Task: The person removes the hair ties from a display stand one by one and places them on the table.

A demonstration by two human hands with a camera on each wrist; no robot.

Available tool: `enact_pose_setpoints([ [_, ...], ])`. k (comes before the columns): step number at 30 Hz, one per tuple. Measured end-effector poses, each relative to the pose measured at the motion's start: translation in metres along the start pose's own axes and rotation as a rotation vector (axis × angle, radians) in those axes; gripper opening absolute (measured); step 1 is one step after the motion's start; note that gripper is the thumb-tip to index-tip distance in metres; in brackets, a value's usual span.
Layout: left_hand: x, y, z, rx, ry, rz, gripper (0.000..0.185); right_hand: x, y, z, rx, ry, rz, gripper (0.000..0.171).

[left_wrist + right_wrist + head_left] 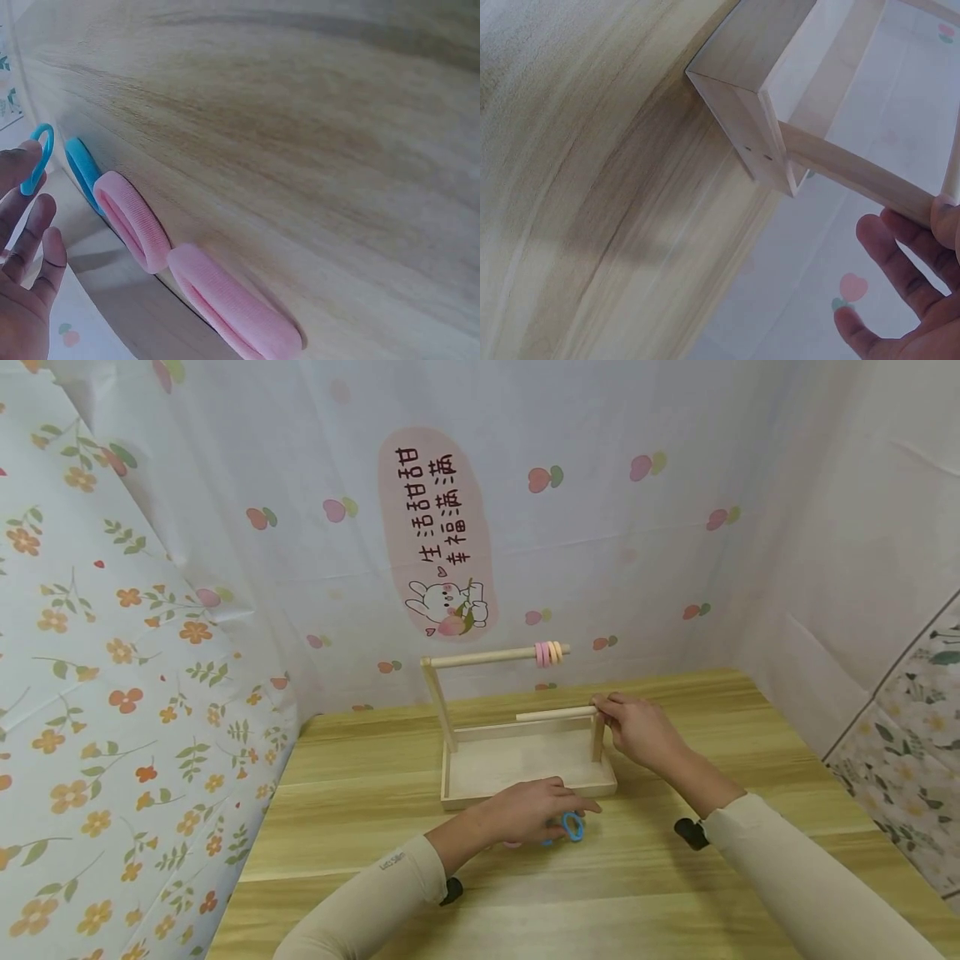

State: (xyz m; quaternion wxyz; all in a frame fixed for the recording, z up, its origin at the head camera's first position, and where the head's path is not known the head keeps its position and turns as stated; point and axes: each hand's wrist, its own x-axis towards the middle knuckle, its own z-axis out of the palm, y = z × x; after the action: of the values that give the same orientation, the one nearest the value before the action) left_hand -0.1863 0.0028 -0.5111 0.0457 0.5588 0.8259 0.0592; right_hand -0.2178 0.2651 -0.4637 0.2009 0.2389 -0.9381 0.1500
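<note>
A wooden stand (525, 760) has a tray base, a tall left post and a short right post (855, 172). Its upper rod carries pink and orange rings (549, 652) near the free end. My right hand (603, 710) grips the top of the short post, where the lower rod (557, 714) meets it; the thumb (946, 217) lies on the post. My left hand (570, 810) rests on the table in front of the tray and pinches a blue ring (37, 159), tilting it up. Another blue ring (81, 174) and two pink fabric rings (135, 225) lie beside it.
The wooden table (750, 760) is walled by patterned sheets at the back, left and right. A pink sign with a rabbit (442, 535) hangs on the back sheet. Both forearms wear cream sleeves.
</note>
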Motion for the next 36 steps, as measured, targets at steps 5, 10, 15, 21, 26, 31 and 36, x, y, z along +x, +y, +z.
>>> enact_pose_setpoints([
  [5, 0.000, 0.000, -0.001, -0.010, -0.001, 0.002, 0.062, 0.000, 0.000, 0.000, 0.008, 0.003, 0.000, 0.028],
  [10, 0.000, -0.001, 0.000, 0.001, 0.005, 0.001, 0.063, 0.001, -0.001, 0.000, 0.014, 0.006, -0.008, 0.029],
  [15, -0.001, -0.002, -0.001, -0.023, -0.001, -0.011, 0.060, 0.001, -0.002, -0.001, 0.019, 0.014, -0.019, 0.029],
  [21, -0.004, -0.003, -0.002, -0.035, 0.016, -0.003, 0.056, 0.000, -0.001, 0.000, 0.017, 0.025, -0.025, 0.027],
  [26, -0.009, -0.003, -0.007, -0.013, 0.049, 0.003, 0.054, 0.002, -0.001, 0.000, 0.015, 0.024, -0.029, 0.028],
  [31, -0.014, -0.003, -0.012, -0.004, 0.086, -0.012, 0.052, 0.002, 0.000, -0.001, 0.021, 0.020, -0.029, 0.028],
  [36, -0.022, -0.006, -0.012, -0.030, 0.148, -0.019, 0.047, 0.002, 0.000, 0.000, 0.016, 0.017, -0.033, 0.028],
])
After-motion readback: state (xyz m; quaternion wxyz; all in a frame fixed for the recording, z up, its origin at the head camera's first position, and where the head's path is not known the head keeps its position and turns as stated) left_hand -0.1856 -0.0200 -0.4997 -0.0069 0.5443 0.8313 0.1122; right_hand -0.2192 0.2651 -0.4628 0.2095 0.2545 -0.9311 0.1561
